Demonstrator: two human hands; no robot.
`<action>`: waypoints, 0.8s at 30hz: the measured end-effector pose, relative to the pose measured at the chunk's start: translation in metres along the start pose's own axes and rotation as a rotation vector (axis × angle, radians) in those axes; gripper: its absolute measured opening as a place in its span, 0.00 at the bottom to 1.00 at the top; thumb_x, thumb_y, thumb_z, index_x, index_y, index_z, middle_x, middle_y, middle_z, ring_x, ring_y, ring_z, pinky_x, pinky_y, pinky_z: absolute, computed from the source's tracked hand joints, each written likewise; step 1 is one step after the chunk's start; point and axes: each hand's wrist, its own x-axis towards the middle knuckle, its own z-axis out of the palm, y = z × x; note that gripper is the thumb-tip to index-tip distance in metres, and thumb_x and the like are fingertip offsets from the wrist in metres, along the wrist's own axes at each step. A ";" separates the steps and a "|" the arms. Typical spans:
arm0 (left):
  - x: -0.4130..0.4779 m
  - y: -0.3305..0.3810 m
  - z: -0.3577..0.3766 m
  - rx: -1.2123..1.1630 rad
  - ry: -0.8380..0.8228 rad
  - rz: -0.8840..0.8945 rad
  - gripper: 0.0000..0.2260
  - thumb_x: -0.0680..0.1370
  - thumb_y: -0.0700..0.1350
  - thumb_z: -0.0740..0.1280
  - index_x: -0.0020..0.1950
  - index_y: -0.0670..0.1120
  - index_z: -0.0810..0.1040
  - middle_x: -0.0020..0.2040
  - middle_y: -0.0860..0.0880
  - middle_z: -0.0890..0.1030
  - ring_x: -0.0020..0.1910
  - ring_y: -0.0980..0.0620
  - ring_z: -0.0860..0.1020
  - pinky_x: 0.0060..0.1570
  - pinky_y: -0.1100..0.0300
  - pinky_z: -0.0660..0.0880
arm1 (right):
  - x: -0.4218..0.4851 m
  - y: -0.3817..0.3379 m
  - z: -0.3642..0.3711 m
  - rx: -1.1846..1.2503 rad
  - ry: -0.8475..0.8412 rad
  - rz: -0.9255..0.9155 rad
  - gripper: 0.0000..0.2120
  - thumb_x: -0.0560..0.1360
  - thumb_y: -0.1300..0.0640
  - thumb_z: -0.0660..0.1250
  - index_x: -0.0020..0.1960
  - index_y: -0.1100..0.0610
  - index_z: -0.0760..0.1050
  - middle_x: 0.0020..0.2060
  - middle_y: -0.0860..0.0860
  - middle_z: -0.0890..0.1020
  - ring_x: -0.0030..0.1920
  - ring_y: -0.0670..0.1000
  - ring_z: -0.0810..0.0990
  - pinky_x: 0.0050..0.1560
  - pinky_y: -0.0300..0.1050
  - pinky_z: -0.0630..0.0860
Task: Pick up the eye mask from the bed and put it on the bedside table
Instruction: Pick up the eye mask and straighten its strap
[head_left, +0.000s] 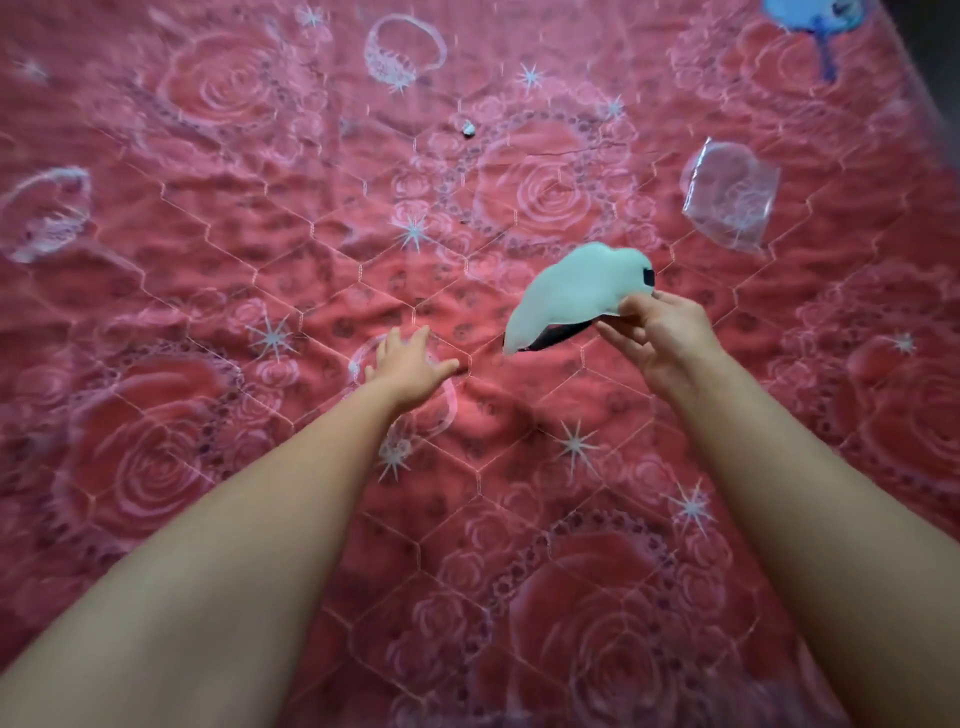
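Note:
The eye mask (569, 293) is pale mint with a black strap and dark underside. It hangs just above the red rose-patterned bedspread (260, 249), right of centre. My right hand (657, 338) pinches its right edge between thumb and fingers. My left hand (408, 361) is stretched out flat over the bedspread to the left of the mask, fingers spread, holding nothing. The bedside table is not in view.
A clear plastic pouch (730, 195) lies on the bed beyond my right hand. A blue object (821, 21) sits at the top right corner. A small dark and white speck (468, 128) lies further up the bed. The bed's right edge runs along the top right.

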 end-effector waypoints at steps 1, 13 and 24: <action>-0.012 0.006 -0.010 -0.072 0.007 0.000 0.30 0.76 0.55 0.61 0.74 0.47 0.54 0.76 0.39 0.51 0.75 0.39 0.51 0.73 0.43 0.52 | -0.015 -0.009 -0.002 0.010 -0.007 0.006 0.11 0.71 0.72 0.57 0.35 0.60 0.70 0.34 0.55 0.76 0.35 0.50 0.77 0.33 0.38 0.80; -0.194 0.088 -0.112 -0.884 -0.036 0.071 0.17 0.79 0.52 0.57 0.59 0.42 0.73 0.50 0.46 0.77 0.41 0.52 0.76 0.33 0.60 0.72 | -0.197 -0.101 -0.008 0.211 -0.138 0.032 0.07 0.73 0.71 0.56 0.43 0.63 0.72 0.39 0.58 0.77 0.38 0.52 0.78 0.32 0.40 0.81; -0.296 0.096 -0.157 -1.154 0.092 0.281 0.04 0.75 0.42 0.65 0.48 0.45 0.76 0.44 0.49 0.79 0.41 0.52 0.78 0.33 0.63 0.79 | -0.274 -0.148 -0.021 -0.107 -0.293 -0.100 0.05 0.76 0.55 0.59 0.44 0.52 0.72 0.47 0.54 0.77 0.44 0.52 0.78 0.44 0.48 0.77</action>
